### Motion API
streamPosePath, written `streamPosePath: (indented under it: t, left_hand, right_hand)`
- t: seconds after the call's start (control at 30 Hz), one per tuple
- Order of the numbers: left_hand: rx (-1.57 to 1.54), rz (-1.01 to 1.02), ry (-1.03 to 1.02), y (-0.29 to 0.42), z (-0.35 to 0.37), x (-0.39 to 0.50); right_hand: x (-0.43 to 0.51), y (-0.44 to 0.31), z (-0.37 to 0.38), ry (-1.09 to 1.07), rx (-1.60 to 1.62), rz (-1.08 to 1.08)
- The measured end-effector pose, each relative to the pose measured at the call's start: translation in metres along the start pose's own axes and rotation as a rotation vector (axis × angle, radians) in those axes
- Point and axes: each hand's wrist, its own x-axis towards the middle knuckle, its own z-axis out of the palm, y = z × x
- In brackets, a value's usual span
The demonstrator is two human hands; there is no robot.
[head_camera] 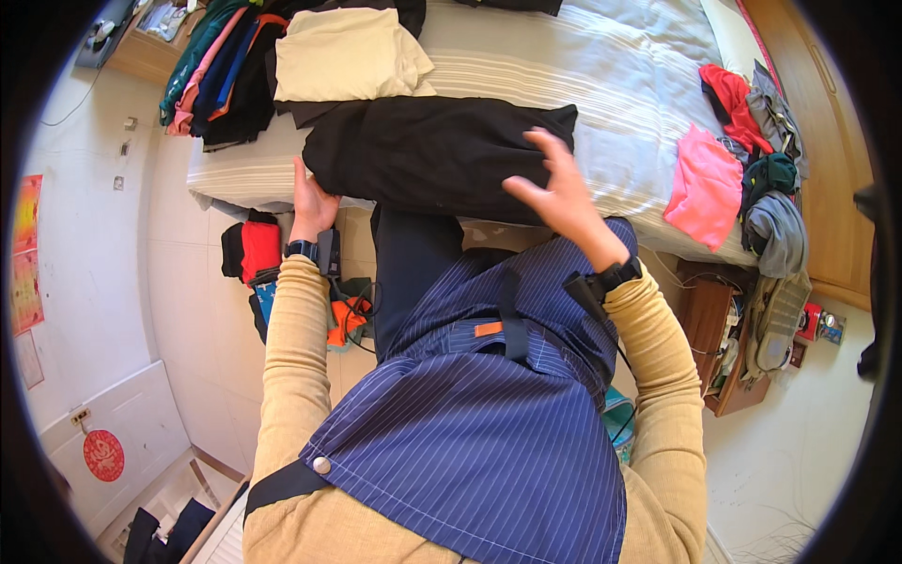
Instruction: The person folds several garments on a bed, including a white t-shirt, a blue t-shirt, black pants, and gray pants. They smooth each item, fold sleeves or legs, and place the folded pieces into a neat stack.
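Observation:
A black folded garment (437,155) lies lengthwise along the near edge of the bed, right in front of me. At its left end is my left hand (317,204), thumb raised and palm against the cloth edge. The fingers of that hand are partly hidden by the fabric, so a grip cannot be made out. My right hand (557,187) is over the garment's right part, fingers spread and slightly blurred, holding nothing. Just beyond the garment's left half sits a folded cream-coloured cloth (342,56), on top of dark fabric.
Folded clothes (218,70) stand in a row at the bed's left. A pink garment (705,187) and a heap of mixed clothes (771,176) lie at its right. More folded clothes (261,250) are below the bed's left edge. A wooden drawer (712,331) juts out at right.

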Motion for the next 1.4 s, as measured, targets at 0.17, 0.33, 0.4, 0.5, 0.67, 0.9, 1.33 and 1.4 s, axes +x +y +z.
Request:
streamPosePath:
  t: [0.17,0.33,0.4,0.5,0.67,0.9,1.33,1.4]
  left_hand:
    - [0.155,0.091,0.041,-0.011,0.006,0.000]
    - [0.482,0.330,0.234,-0.021,0.005,0.001]
    - [0.699,0.485,0.451,-0.024,0.012,-0.004]
    - [1.280,1.015,0.772,-0.041,0.040,-0.028]
    - [1.239,0.876,-0.115,-0.089,0.127,-0.056]
    - [0.934,0.313,-0.614,-0.148,0.210,-0.048]
    - [0.264,0.011,-0.196,-0.105,0.091,-0.050]
    - [0.500,0.153,-0.020,-0.120,0.086,-0.045]
  right_hand:
    - [-0.024,0.095,-0.017,0.292,-0.055,0.470]
    - [-0.031,0.129,-0.005,0.181,-0.085,0.580]
    - [-0.025,0.130,0.008,0.206,-0.123,0.562]
    - [-0.021,0.129,0.020,0.186,0.001,0.559]
    - [-0.017,0.112,0.021,0.136,0.358,0.618]
    - [0.001,0.019,-0.061,0.336,0.637,0.411]
    - [0.003,-0.006,0.083,-0.467,-0.167,-0.104]
    - [0.003,0.015,0.082,-0.416,-0.203,-0.141]
